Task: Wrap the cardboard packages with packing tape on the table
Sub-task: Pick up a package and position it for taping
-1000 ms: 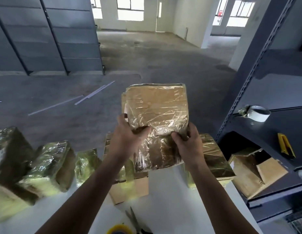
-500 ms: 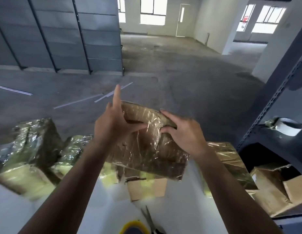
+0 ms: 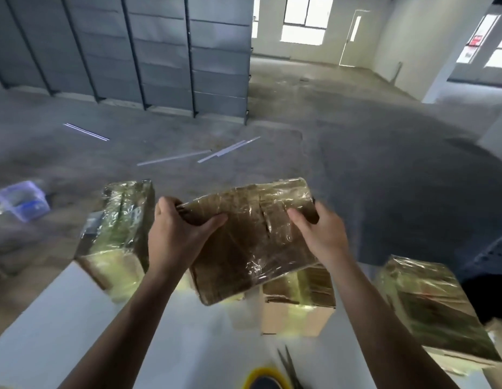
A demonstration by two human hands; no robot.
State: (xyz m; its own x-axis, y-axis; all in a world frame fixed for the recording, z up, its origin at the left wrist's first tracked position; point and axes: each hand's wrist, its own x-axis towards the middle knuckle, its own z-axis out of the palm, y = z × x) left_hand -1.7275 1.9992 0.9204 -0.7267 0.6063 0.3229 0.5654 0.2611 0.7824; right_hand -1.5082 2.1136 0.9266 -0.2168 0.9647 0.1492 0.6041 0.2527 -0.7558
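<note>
Cardboard package point(image 3: 252, 242), gripped at its corners by our left hand point(image 3: 174, 234) and right hand point(image 3: 322, 237) above the table point(image 3: 62, 332), looks fully taped (like the packages point(image 3: 118, 234) beside it), while one box point(image 3: 297, 313) beneath seems partly bare.

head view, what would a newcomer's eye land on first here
The tape-wrapped brown cardboard package held mid-frame above the white table stands out first, left hand gripping its left edge, right hand its right. Next come the tall glossy package at the table's left, the flat glossy package at its right, and the yellow tape roll by the dark scissors at the bottom edge.
</note>
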